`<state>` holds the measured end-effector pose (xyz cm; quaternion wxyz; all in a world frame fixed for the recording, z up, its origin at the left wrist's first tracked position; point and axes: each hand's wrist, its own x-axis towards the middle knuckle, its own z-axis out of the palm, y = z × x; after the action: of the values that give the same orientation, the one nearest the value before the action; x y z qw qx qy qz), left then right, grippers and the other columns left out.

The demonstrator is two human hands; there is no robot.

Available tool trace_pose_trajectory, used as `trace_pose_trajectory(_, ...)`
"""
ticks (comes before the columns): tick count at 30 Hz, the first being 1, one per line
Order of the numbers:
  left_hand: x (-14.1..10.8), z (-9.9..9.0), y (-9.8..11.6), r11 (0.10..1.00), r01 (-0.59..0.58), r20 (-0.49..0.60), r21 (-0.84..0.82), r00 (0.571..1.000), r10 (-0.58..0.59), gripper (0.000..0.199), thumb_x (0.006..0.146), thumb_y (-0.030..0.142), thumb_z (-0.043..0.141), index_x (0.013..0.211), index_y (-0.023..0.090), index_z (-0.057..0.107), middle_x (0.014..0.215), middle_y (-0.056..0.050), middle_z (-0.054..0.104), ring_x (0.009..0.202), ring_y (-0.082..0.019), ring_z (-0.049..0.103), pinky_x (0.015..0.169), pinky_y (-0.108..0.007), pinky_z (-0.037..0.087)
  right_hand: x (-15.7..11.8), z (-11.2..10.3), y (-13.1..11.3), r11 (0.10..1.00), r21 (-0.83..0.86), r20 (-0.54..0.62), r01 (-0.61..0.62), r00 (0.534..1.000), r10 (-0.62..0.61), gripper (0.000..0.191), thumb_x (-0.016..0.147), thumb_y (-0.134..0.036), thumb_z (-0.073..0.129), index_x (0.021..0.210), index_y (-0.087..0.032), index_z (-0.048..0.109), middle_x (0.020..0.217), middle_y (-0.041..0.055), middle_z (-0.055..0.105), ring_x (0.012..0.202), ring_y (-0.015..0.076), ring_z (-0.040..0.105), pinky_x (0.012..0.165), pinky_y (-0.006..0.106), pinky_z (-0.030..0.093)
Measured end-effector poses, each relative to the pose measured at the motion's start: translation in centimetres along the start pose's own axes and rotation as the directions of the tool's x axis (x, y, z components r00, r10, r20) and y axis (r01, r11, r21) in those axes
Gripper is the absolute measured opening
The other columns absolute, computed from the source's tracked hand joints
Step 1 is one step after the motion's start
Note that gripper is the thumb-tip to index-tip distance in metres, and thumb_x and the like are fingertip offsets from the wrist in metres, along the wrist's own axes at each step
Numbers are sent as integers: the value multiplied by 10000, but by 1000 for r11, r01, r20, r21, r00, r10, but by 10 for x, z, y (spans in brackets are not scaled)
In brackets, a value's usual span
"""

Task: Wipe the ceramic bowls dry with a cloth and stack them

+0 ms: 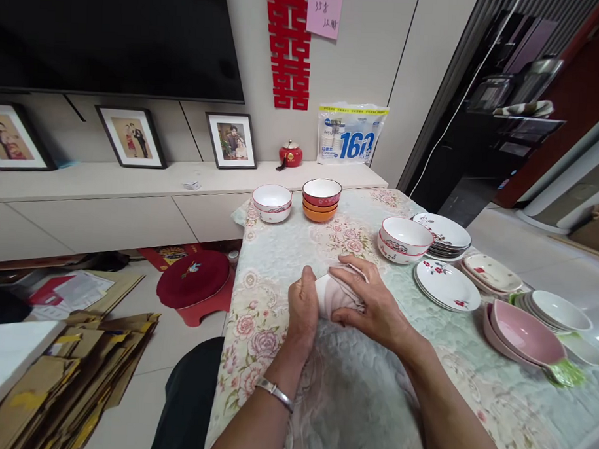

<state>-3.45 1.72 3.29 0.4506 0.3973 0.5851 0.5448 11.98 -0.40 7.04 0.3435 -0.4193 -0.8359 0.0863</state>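
Note:
Above the middle of the table, my left hand (304,303) grips the left side of a small white bowl (323,292), its thumb pointing up. My right hand (370,302) is curled around a pale pinkish cloth (345,297) and presses it against the bowl from the right. Most of the bowl is hidden by the cloth and fingers. Beyond my hands stand a pair of white red-rimmed bowls (272,200) and a stack of red and orange bowls (321,200). Nearest on the right are stacked white bowls (404,240) and flowered plates (447,285).
Farther right on the flowered tablecloth (260,344) are dark-rimmed plates (444,233), rectangular dishes (492,272), small white bowls (562,311) and pink leaf-ended bowls (526,334). Left of the table are a red stool (194,283) and flattened cardboard (78,374). A cabinet (177,194) runs behind.

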Motion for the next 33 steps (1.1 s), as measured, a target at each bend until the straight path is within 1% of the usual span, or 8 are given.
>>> trace_pose_trajectory(9,8,4,-11,958,103,-37,-270,992,-117,449,784,595,505,570,206,434,489,53,375,461,-116,376,442,-245,285,-8,-12,32,923,346,40,-169,985,165,703,770,-571,694,1378,-277,497,1392,105,491,1325,302,438,1106,470,358)
trace_pose_trajectory(13,3,2,-3,979,93,-50,-183,993,-104,459,830,569,441,549,206,424,471,43,389,459,-125,388,460,-257,300,-5,-1,18,975,204,-30,-92,995,100,732,776,-546,700,1401,-251,459,1400,138,449,1326,314,410,1082,499,373)
trace_pose_trajectory(18,-9,-1,10,999,-40,-20,10,999,41,525,883,562,371,535,186,484,491,0,484,522,-148,442,508,-274,318,-1,6,-10,994,-82,-64,68,995,-73,675,750,-410,766,1357,-273,507,1401,146,450,1288,345,413,1044,566,372)
trace_pose_trajectory(21,-9,-2,10,998,-47,26,43,999,46,546,891,565,354,519,185,476,494,-5,491,520,-146,440,508,-273,316,0,5,-9,994,-62,-69,87,993,-91,647,749,-406,766,1336,-273,532,1374,139,482,1278,336,429,1048,565,370)
trace_pose_trajectory(25,1,0,-2,998,22,8,-52,1000,-22,512,862,584,399,534,194,453,475,26,416,479,-132,404,474,-261,300,-1,-2,13,972,224,-55,-63,996,77,651,751,-506,738,1328,-271,551,1379,124,486,1306,313,434,1066,497,387)
trace_pose_trajectory(28,6,2,-9,985,53,-23,-164,998,-58,490,837,606,431,565,199,456,484,42,394,471,-128,394,459,-254,302,-4,-5,27,862,453,20,-228,969,246,698,738,-579,714,1336,-256,553,1372,105,512,1279,317,479,1053,464,407)
trace_pose_trajectory(31,5,2,-9,989,55,-30,-136,998,-60,490,842,597,419,556,200,450,479,42,385,471,-130,396,462,-256,300,-7,-2,32,745,579,91,-332,934,345,655,781,-550,676,1346,-247,542,1336,89,546,1197,306,548,991,438,460)
trace_pose_trajectory(33,1,1,-4,996,46,-28,-76,998,-48,498,855,588,394,545,201,443,478,34,388,477,-135,403,470,-261,304,-7,1,29,727,596,76,-341,925,372,605,821,-519,639,1347,-239,536,1283,89,579,1151,292,574,966,432,473)
